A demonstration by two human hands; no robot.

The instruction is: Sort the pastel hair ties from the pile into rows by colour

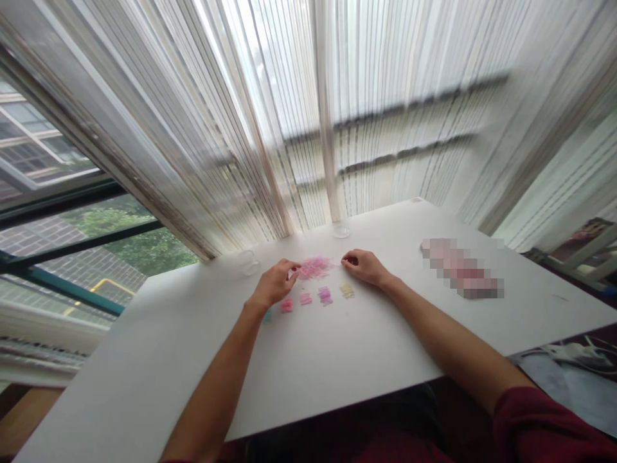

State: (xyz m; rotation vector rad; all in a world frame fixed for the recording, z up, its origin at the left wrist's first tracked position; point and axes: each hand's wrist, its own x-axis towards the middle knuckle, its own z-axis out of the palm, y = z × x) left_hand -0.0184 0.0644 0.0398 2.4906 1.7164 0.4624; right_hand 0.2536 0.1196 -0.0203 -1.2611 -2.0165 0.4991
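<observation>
A loose heap of small pink and translucent pieces point(315, 267) lies on the white table point(308, 360) between my hands. My left hand point(276, 281) rests at the heap's left edge with fingers curled, fingertips touching the pieces. My right hand point(364, 265) sits just right of the heap, fingers pinched together; whether it holds a piece is too small to tell. In front of the heap lie small sorted groups: a teal one point(267, 315), a red-pink one point(286, 305), a pink one point(305, 298), a purple one point(325, 295) and a yellow one point(346, 290).
Two small clear round dishes stand at the table's far edge, one point(249, 262) left and one point(340, 230) centre. A blurred pink object point(461, 267) lies to the right. Striped sheer curtains and a window rise behind the table. Cables lie at lower right point(573, 352).
</observation>
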